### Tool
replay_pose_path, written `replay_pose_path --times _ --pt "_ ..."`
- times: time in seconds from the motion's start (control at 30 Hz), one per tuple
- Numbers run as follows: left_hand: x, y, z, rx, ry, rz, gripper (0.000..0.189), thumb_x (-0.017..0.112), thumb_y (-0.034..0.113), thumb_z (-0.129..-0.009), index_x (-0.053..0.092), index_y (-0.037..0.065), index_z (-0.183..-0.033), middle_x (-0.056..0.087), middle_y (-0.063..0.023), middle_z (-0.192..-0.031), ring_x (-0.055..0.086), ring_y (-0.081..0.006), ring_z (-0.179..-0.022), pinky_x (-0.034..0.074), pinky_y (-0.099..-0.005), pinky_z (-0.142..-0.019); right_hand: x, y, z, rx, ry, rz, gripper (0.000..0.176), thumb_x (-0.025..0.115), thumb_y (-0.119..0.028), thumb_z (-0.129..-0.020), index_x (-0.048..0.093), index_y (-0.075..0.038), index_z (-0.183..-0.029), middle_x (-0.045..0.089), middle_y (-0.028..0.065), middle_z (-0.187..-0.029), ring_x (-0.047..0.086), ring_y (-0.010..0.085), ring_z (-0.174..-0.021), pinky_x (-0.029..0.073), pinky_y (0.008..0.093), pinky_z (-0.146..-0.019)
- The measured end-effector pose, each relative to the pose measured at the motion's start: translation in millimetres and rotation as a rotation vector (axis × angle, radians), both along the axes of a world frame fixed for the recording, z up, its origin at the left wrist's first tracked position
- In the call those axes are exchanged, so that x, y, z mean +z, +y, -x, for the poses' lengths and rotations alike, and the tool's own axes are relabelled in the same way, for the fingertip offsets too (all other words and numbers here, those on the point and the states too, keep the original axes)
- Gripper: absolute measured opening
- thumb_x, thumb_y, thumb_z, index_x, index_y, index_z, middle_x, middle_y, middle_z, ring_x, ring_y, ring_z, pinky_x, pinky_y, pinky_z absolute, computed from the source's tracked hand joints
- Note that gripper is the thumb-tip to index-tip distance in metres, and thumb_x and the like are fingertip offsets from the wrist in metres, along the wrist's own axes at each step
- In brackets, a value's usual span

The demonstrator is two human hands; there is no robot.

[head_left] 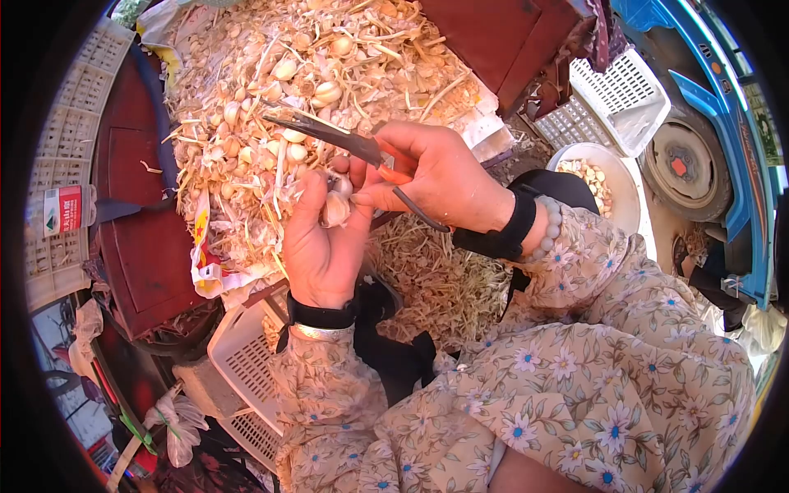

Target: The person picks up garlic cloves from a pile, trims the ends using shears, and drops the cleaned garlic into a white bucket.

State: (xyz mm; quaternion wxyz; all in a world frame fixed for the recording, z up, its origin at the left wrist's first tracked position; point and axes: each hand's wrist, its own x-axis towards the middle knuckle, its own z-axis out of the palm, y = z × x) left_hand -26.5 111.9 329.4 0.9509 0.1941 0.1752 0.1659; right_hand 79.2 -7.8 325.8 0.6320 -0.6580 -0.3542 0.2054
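My left hand (pixel 325 259) is closed around a garlic bulb (pixel 335 209), with pale, purplish cloves showing between thumb and fingers. A pair of dark-bladed scissors (pixel 329 135) is held in my right hand (pixel 448 177), the blades pointing left above the bulb. One thin dark handle (pixel 421 210) sticks out below my right palm. The right thumb and fingertips reach the bulb and seem to touch it. Beyond both hands spreads a heap of garlic (pixel 238 152) with loose cloves, dry stalks and papery skins.
Stalk trimmings (pixel 448 267) lie below my hands. To the right stand a white bucket (pixel 629 197) of cloves, a white plastic basket (pixel 629 99) and a blue vehicle (pixel 723 107). At left are a dark red stool-like piece (pixel 136 238) and cream crates (pixel 62 156); another crate (pixel 246 349) sits lower down.
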Motion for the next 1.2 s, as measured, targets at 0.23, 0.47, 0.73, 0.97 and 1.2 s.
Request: replay_pose_path --times 0.23,0.47,0.73,0.97,1.2 --pt "-5.6 -3.1 -1.0 -0.003 0.186 -0.132 0.019 0.058 0.0 -0.082 0.051 -0.001 -0.1 0.055 -0.012 -0.107 0.055 -0.0237 -0.099 0.048 -0.0334 -0.089 -9.7 6.5 -3.1 -0.134 -0.3 -0.156 0.025 0.074 -0.014 -0.065 0.057 -0.003 -0.078 0.051 0.0061 -0.068 0.049 0.0154 -0.059 0.04 0.0286 -0.055" --pt "10.8 -6.8 1.5 -0.156 0.211 -0.345 0.007 0.05 -0.001 -0.082 0.048 0.005 -0.086 0.055 -0.0129 -0.098 0.06 -0.0271 -0.092 0.05 -0.0309 -0.069 8.6 -10.8 -23.8 0.085 0.124 0.072 0.025 0.073 -0.013 -0.068 0.058 0.001 -0.083 0.055 0.002 -0.067 0.047 0.0077 -0.064 0.041 0.0254 -0.057" --pt "16.8 -9.8 7.4 -0.404 0.239 -0.425 0.018 0.049 0.005 -0.085 0.046 0.004 -0.103 0.057 -0.0123 -0.096 0.062 -0.0205 -0.068 0.04 -0.0209 -0.044 4.8 -16.0 -32.0 0.378 -0.019 0.111 0.022 0.07 -0.008 -0.069 0.058 -0.001 -0.086 0.059 0.0036 -0.073 0.05 0.0088 -0.066 0.043 0.0263 -0.06" --pt "11.1 -8.3 10.0 -0.46 0.236 -0.412 0.031 0.051 0.015 -0.089 0.04 0.002 -0.116 0.056 -0.0119 -0.103 0.063 -0.024 -0.081 0.047 -0.024 -0.053 6.3 -14.4 -30.1 0.397 -0.303 0.055 0.022 0.07 -0.006 -0.069 0.056 -0.003 -0.086 0.057 0.0034 -0.071 0.051 0.0124 -0.059 0.042 0.0273 -0.055" --pt "21.1 -11.1 15.7 -0.424 0.355 -0.537 0.035 0.052 0.021 -0.09 0.039 0.001 -0.116 0.058 -0.0134 -0.098 0.062 -0.0202 -0.072 0.047 -0.024 -0.052 -1.4 -5.6 -14.1 0.317 -0.537 -0.104 0.024 0.069 -0.017 -0.071 0.053 -0.007 -0.086 0.055 0.0051 -0.065 0.057 0.028 -0.062 0.046 0.0345 -0.068"
